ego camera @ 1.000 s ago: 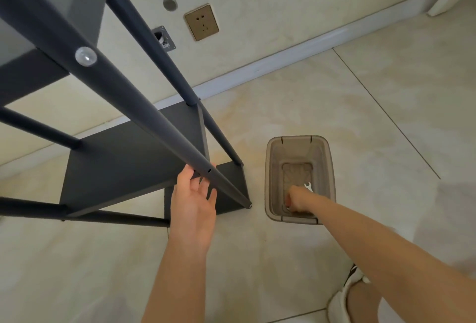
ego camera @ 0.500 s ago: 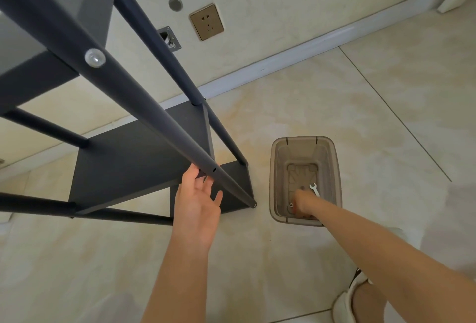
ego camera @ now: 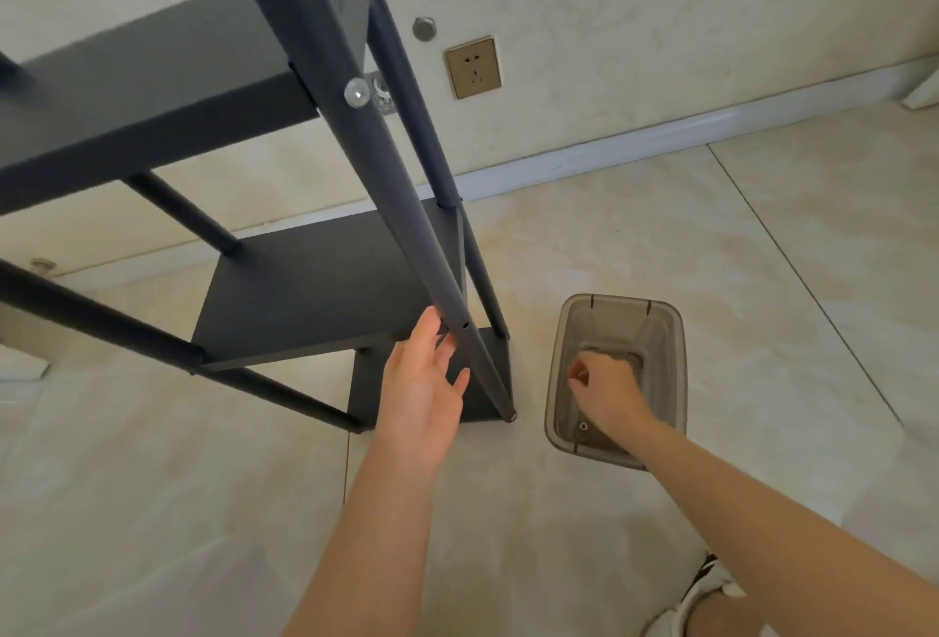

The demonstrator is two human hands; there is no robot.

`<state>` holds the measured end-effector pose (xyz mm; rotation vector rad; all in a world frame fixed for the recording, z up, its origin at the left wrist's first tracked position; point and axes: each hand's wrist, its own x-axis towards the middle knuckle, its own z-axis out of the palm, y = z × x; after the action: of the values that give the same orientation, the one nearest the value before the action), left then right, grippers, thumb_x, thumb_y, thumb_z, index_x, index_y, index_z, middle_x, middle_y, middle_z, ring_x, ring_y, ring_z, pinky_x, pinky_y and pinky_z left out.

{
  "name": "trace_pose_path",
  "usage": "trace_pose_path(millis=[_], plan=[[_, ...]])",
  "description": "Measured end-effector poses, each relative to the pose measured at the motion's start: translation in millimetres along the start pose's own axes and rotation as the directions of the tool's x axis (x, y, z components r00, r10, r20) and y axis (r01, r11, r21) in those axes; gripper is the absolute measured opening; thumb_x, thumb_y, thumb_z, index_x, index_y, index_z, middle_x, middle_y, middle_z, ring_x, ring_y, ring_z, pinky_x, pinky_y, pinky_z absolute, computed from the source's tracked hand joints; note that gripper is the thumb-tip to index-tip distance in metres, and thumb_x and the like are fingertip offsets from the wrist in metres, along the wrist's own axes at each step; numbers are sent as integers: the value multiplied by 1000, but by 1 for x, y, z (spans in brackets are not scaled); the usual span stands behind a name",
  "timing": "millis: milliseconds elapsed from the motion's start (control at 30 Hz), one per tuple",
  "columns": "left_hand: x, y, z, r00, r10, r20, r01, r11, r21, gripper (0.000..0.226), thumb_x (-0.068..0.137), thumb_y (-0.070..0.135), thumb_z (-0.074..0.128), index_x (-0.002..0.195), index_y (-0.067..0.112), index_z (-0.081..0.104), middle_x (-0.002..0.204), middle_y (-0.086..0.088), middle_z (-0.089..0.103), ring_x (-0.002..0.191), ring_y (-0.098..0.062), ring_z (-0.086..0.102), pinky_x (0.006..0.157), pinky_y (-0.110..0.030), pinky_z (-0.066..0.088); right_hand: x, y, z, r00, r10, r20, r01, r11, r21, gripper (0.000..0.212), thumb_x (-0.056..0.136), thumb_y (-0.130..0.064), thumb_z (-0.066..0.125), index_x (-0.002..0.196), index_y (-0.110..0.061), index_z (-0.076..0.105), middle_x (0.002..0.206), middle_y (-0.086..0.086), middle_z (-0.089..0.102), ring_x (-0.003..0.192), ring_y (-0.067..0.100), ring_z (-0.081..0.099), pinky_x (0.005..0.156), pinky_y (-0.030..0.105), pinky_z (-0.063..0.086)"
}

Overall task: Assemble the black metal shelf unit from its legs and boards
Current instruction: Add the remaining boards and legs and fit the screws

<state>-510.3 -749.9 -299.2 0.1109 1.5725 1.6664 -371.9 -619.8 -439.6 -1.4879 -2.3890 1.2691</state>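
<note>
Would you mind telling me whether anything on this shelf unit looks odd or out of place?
Yes: the front leg shows an empty screw hole at the middle board, whereas the joint above has a silver bolt.

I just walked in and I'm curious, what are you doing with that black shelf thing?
A person is building a black metal shelf unit; three boards are already on its legs. The left hand touches the front leg with straight fingers, beside an empty bolt hole. The right hand reaches into a clear bin on the floor, fingers curled; what it grasps is hidden.
</note>
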Motion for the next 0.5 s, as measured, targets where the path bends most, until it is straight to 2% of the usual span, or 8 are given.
trace_pose_path(millis=[100,133,200,267,400,500], plan=[[-1,0,1,1000,11,9,-11,1000,29,16,104,29,49,111,39,59,140,4,54,140,-19,44,120,-53,28,-23,-31,-12,998,11,-67,7,965,264,6,95,-16,63,100,-18,65,92,-2,66,89,15,63,69,16,46],[-1,1,1,1000,1,3,-1,1000,7,16,105,28,48,109,38,60,138,4,56,141,-19,44,121,-53,27,-31,-41,-17,997,13,-82,15,944,330,7,94,-17,64,100,-19,65,91,-3,67,88,14,63,70,16,46],[0,-1,1,1000,-2,-9,2,1000,-7,18,105,28,49,118,34,60,144,1,53,141,-19,43,120,-53,28,-47,-59,-26,992,9,-125,46,902,429,10,93,-18,67,102,-19,66,92,-2,70,87,13,66,76,21,51],[2,-4,1,1000,8,-15,-8,1000,-5,30,103,30,52,133,29,55,148,-1,50,141,-21,44,119,-53,29,-62,-78,-36,984,-22,-177,108,865,491,10,90,-18,70,100,-20,67,91,-3,71,85,11,68,79,23,54],[5,-6,1,999,-43,-24,40,993,-114,28,99,34,60,126,25,62,124,3,69,126,-15,58,119,-49,30,-86,-105,-50,959,-108,-260,241,795,557,9,86,-17,75,90,-23,69,80,-10,72,76,3,70,70,11,54],[7,-8,2,999,-37,-23,34,992,-118,34,99,35,60,131,22,62,131,-3,66,127,-18,58,119,-48,30,-96,-115,-51,951,-140,-275,285,742,606,12,85,-14,76,84,-24,70,79,-10,73,77,6,71,70,14,55]])
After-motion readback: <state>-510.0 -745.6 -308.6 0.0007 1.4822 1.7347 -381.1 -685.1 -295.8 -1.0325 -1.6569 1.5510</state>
